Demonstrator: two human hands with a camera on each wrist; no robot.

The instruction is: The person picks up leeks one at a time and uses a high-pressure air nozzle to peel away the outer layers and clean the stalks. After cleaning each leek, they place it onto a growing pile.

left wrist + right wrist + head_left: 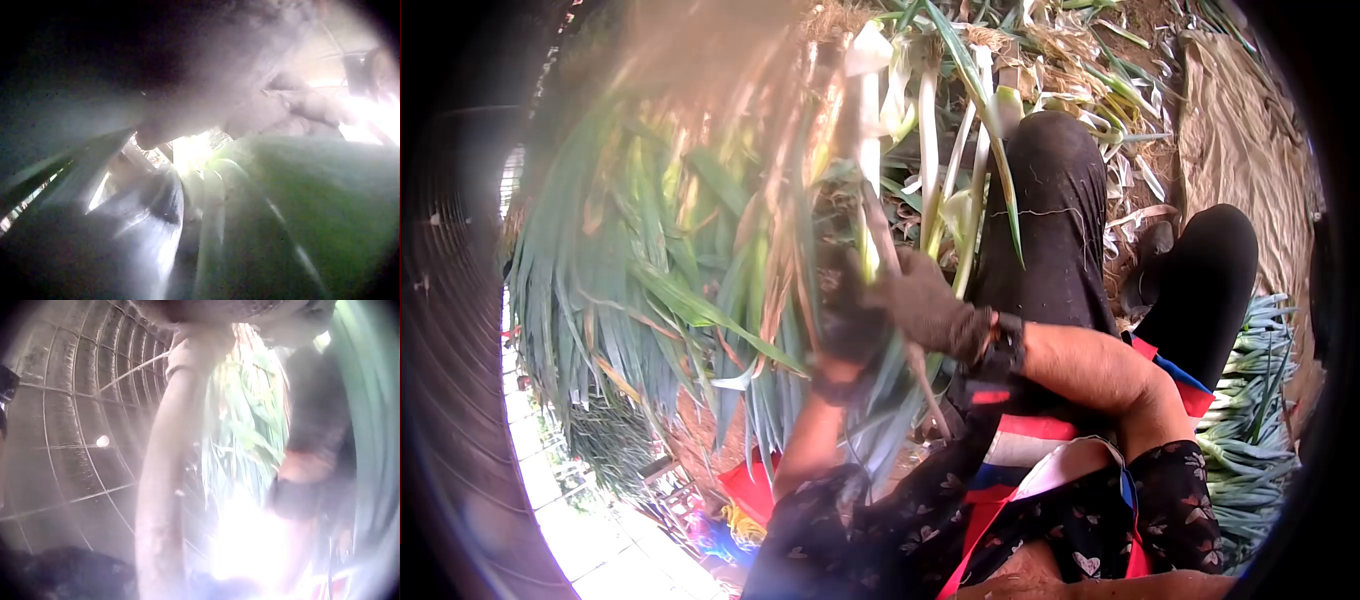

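My left hand (850, 320), in a dark glove and blurred, grips a leek around its green part. The white shank of this leek (870, 120) points up past the hand, and its leaves (312, 200) fan out below it. My right hand (935, 305), gloved too, holds a long wooden stick (925, 385) right beside the left hand. In the right wrist view the stick (159, 494) looks thick and slightly curved. Its upper end overlaps the leek in the head view.
A big heap of leeks (600, 230) lies at the left. More leeks with white shanks (930, 150) lie ahead, among peeled leaves (1145, 95). My bent knee (1050, 150) is close on the right. Trimmed leeks (1245, 420) and a brown cloth (1240, 150) lie beyond it.
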